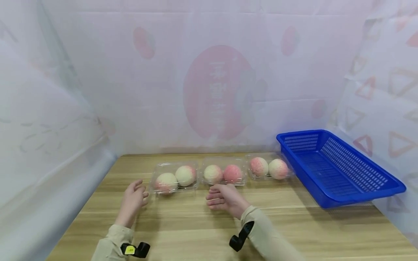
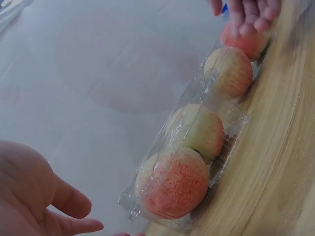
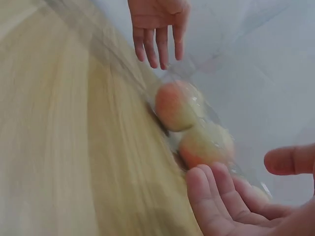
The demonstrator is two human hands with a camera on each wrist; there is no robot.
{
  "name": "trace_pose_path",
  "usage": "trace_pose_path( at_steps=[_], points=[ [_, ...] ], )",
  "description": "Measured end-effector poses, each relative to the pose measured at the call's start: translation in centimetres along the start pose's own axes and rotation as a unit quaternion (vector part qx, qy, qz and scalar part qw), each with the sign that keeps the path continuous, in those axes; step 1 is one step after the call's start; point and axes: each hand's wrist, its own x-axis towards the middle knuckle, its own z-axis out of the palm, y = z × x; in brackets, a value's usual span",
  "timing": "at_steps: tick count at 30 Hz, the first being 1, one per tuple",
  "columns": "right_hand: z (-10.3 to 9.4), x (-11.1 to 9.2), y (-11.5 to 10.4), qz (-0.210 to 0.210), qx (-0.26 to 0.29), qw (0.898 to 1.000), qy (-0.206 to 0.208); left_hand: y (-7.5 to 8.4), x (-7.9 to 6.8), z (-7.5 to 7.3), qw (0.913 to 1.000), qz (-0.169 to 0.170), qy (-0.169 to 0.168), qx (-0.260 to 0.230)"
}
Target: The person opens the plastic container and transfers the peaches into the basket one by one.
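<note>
Three clear plastic boxes, each with two pink-and-cream peaches, stand in a row on the table. The left box (image 1: 176, 184) is nearest my left hand (image 1: 134, 199), which hovers just left of it with fingers relaxed and nothing held. Its front peach (image 2: 174, 184) shows large in the left wrist view. In front of the middle box (image 1: 225, 173) is my right hand (image 1: 226, 199), fingers loosely extended and holding nothing; whether it touches that box cannot be told. The right box (image 1: 269, 167) lies beyond it, close to the basket.
A blue plastic basket (image 1: 326, 199) with slotted sides stands at the right of the wooden table (image 1: 183, 228). White printed sheeting (image 1: 163, 90) hangs behind and along both sides. Each wrist carries a black strap with a camera.
</note>
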Motion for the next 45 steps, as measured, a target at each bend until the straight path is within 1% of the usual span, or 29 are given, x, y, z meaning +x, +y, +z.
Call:
trace_pose_path(
  at_steps=[2,6,12,14,16,20,23,26,29,37,45],
  points=[
    [0.6,0.4,0.6,0.011,0.026,1.0,-0.002,-0.3,0.0,-0.1,0.9999,-0.007,0.003,-0.015],
    [2.0,1.0,1.3,0.023,0.07,0.997,0.005,-1.0,0.1,0.1,0.9993,-0.01,-0.001,-0.037],
    [3.7,1.9,1.7,0.053,0.141,0.988,0.014,-1.8,0.5,0.2,0.9973,-0.007,0.015,-0.071],
    [3.9,2.2,1.7,0.057,0.152,0.987,0.018,-2.0,0.6,0.3,0.9953,-0.004,0.028,-0.092],
    [4.1,2.4,1.7,0.058,0.159,0.985,0.022,-2.2,0.8,0.5,0.9937,0.002,0.033,-0.107],
    [4.4,2.9,1.5,0.059,0.173,0.983,0.028,-2.7,1.2,0.8,0.9907,0.017,0.047,-0.127],
    [4.6,3.2,1.4,0.057,0.182,0.981,0.033,-2.8,1.3,1.0,0.9901,0.021,0.055,-0.127],
    [4.9,3.4,1.3,0.055,0.189,0.98,0.041,-2.7,1.2,1.1,0.9902,0.017,0.06,-0.125],
    [5.0,3.6,1.3,0.055,0.195,0.978,0.047,-2.6,1.1,1.0,0.9924,0.009,0.053,-0.111],
    [5.2,4.2,1.6,0.052,0.21,0.975,0.057,-2.6,1.1,1.1,0.9931,-0.005,0.057,-0.103],
    [5.1,5.0,1.9,0.05,0.199,0.976,0.066,-2.5,0.9,1.0,0.9936,-0.012,0.057,-0.096]
  ],
)
